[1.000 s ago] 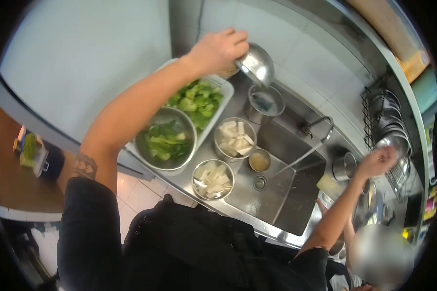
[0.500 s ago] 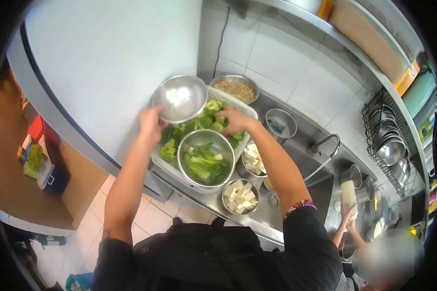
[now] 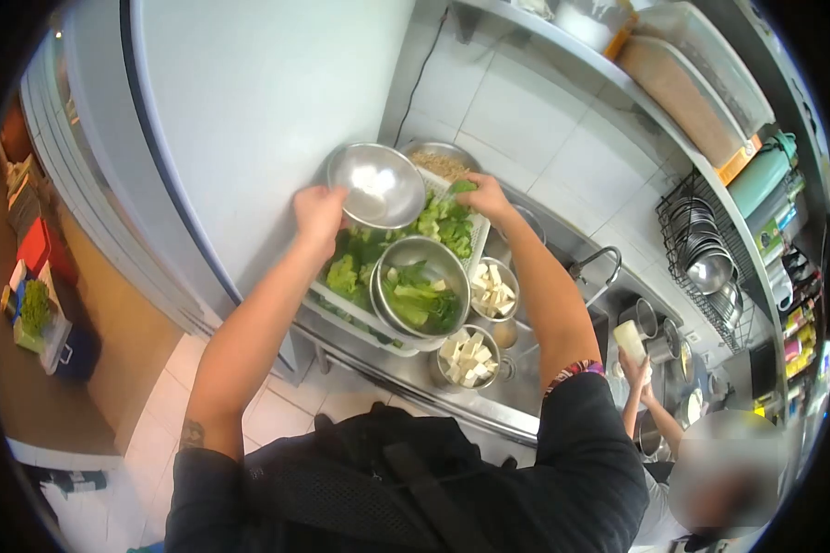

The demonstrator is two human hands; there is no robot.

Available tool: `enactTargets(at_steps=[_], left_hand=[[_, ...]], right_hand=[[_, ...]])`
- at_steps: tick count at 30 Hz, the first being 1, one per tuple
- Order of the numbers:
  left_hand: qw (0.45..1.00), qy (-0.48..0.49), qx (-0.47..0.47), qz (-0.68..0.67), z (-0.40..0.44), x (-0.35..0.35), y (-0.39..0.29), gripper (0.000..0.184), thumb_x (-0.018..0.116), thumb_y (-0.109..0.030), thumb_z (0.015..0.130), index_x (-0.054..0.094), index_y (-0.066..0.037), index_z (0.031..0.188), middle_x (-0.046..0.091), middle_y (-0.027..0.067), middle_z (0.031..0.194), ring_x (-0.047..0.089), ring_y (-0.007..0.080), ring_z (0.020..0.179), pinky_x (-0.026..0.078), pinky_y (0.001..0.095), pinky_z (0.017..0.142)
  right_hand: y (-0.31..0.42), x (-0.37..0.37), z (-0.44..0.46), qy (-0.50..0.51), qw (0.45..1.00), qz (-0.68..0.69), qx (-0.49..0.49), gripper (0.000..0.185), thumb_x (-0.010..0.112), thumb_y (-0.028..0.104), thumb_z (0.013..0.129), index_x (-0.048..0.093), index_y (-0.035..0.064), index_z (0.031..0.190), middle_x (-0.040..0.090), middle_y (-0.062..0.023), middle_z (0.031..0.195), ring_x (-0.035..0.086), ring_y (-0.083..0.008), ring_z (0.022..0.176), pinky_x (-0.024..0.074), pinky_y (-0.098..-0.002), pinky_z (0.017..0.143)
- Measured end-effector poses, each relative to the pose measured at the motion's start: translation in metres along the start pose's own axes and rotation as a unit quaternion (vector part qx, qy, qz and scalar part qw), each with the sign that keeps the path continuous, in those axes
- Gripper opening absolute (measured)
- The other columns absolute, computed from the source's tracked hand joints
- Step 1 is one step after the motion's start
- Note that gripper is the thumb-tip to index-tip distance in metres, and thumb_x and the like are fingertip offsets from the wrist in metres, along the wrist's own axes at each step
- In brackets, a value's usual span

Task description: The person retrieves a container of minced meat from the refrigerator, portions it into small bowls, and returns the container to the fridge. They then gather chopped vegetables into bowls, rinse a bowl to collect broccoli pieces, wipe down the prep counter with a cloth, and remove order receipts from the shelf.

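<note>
My left hand (image 3: 319, 219) grips the rim of a shiny metal bowl (image 3: 376, 182), tilted above the back of a white plastic basket (image 3: 482, 238). Broccoli florets (image 3: 443, 226) fill much of that basket. At its far right corner, my right hand (image 3: 486, 198) pinches a green broccoli floret (image 3: 462, 187) between thumb and fingers. Leafy green vegetables (image 3: 420, 300) lie in what look like two nested metal bowls (image 3: 376, 286), resting on the front of the basket. No food shows inside the bowl in my left hand.
Two metal bowls of white tofu-like cubes (image 3: 493, 293) stand right of the basket. Behind it is a bowl of brownish food (image 3: 441, 164). A faucet (image 3: 599, 267) rises over the sink. A large pale cabinet (image 3: 267, 120) borders the left. At right, another person's hands (image 3: 638, 373) hold a pale cylindrical object.
My right hand has moved from among the broccoli to the basket's far right corner, now with a floret. My left hand keeps hold of the bowl. The whole view has shifted.
</note>
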State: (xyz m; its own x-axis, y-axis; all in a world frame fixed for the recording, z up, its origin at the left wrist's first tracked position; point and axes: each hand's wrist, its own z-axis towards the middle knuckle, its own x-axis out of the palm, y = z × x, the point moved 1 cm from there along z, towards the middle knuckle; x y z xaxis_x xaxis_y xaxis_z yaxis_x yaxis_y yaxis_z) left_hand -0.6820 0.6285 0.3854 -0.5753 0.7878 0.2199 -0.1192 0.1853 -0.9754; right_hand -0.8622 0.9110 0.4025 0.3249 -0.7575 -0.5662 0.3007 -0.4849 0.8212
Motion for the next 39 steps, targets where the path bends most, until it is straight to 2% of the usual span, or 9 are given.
enactTargets(at_steps=[7,12,14,16,22,30,36,38,39], left_hand=[[0.999,-0.001,0.009,0.042,-0.002,0.022,-0.007,0.026,0.070,-0.014,0.080,0.051,-0.007,0.064,0.054,0.0032,0.059,0.052,0.0120,0.047,0.046,0.0273,0.044],[0.999,-0.007,-0.033,0.019,0.004,0.017,0.005,0.021,0.068,-0.012,0.080,0.052,-0.008,0.067,0.052,0.0010,0.061,0.052,0.0109,0.050,0.047,0.0261,0.047],[0.994,-0.013,-0.111,-0.015,-0.001,0.012,0.009,0.016,0.066,-0.011,0.080,0.054,-0.008,0.071,0.049,-0.0004,0.064,0.051,0.0107,0.054,0.048,0.0268,0.052],[0.992,-0.022,-0.123,-0.020,-0.001,0.008,0.012,0.013,0.066,-0.011,0.081,0.054,-0.008,0.075,0.048,-0.0004,0.066,0.049,0.0109,0.055,0.049,0.0276,0.054],[0.993,-0.030,-0.116,-0.013,0.001,0.021,0.016,0.012,0.065,-0.009,0.081,0.054,-0.005,0.076,0.051,0.0024,0.069,0.051,0.0126,0.058,0.051,0.0302,0.058],[0.996,-0.048,-0.069,0.038,-0.004,0.028,0.006,0.012,0.066,-0.010,0.081,0.056,-0.002,0.078,0.054,0.0041,0.070,0.054,0.0136,0.058,0.050,0.0283,0.053],[0.994,-0.032,-0.032,0.103,-0.001,0.038,0.007,0.013,0.066,-0.010,0.081,0.057,-0.001,0.080,0.057,0.0058,0.069,0.055,0.0139,0.056,0.050,0.0287,0.051],[0.994,-0.028,-0.033,0.099,-0.004,0.041,0.005,0.012,0.066,-0.010,0.081,0.056,-0.001,0.080,0.056,0.0052,0.067,0.055,0.0137,0.056,0.050,0.0287,0.051],[0.995,-0.031,-0.051,0.079,-0.006,0.040,0.004,0.012,0.065,-0.009,0.081,0.056,-0.002,0.079,0.054,0.0044,0.065,0.053,0.0136,0.054,0.049,0.0287,0.050]], right_hand=[[0.118,0.029,-0.021,0.162,0.968,0.155,-0.110,0.044,0.069,0.007,0.086,0.054,0.0011,0.127,0.065,-0.0102,0.110,0.063,-0.0188,0.093,0.0552,-0.0327,0.079],[0.081,-0.004,-0.007,0.161,0.935,0.292,-0.122,0.051,0.070,0.006,0.084,0.053,0.0070,0.132,0.057,-0.0139,0.129,0.059,-0.0261,0.112,0.0543,-0.0371,0.092],[0.027,-0.020,0.011,0.181,0.946,-0.148,-0.224,0.071,0.077,0.006,0.073,0.050,0.0124,0.138,0.053,-0.0190,0.134,0.055,-0.0289,0.120,0.0518,-0.0404,0.095],[-0.019,-0.001,-0.012,0.344,0.851,-0.320,-0.233,0.086,0.078,0.006,0.064,0.045,0.0150,0.143,0.046,-0.0215,0.142,0.049,-0.0361,0.127,0.0461,-0.0438,0.101],[-0.037,0.022,-0.040,0.262,0.867,-0.357,-0.228,0.098,0.081,0.010,0.059,0.038,0.0213,0.146,0.042,-0.0193,0.138,0.051,-0.0415,0.118,0.0459,-0.0439,0.098],[-0.010,-0.020,-0.001,0.245,0.959,-0.105,-0.101,0.060,0.074,0.005,0.063,0.058,0.0098,0.121,0.058,-0.0145,0.121,0.056,-0.0260,0.113,0.0490,-0.0386,0.091],[0.088,-0.010,0.004,0.210,0.950,0.017,-0.229,0.057,0.072,0.009,0.074,0.055,0.0110,0.128,0.056,-0.0142,0.131,0.052,-0.0237,0.123,0.0475,-0.0394,0.098],[0.101,0.008,-0.001,0.170,0.925,-0.108,-0.323,0.061,0.073,0.012,0.079,0.051,0.0130,0.135,0.053,-0.0155,0.136,0.058,-0.0233,0.116,0.0515,-0.0357,0.092],[0.105,0.005,-0.002,0.209,0.947,-0.058,-0.237,0.068,0.075,0.020,0.080,0.046,0.0160,0.142,0.050,-0.0154,0.139,0.060,-0.0245,0.113,0.0524,-0.0360,0.091]])
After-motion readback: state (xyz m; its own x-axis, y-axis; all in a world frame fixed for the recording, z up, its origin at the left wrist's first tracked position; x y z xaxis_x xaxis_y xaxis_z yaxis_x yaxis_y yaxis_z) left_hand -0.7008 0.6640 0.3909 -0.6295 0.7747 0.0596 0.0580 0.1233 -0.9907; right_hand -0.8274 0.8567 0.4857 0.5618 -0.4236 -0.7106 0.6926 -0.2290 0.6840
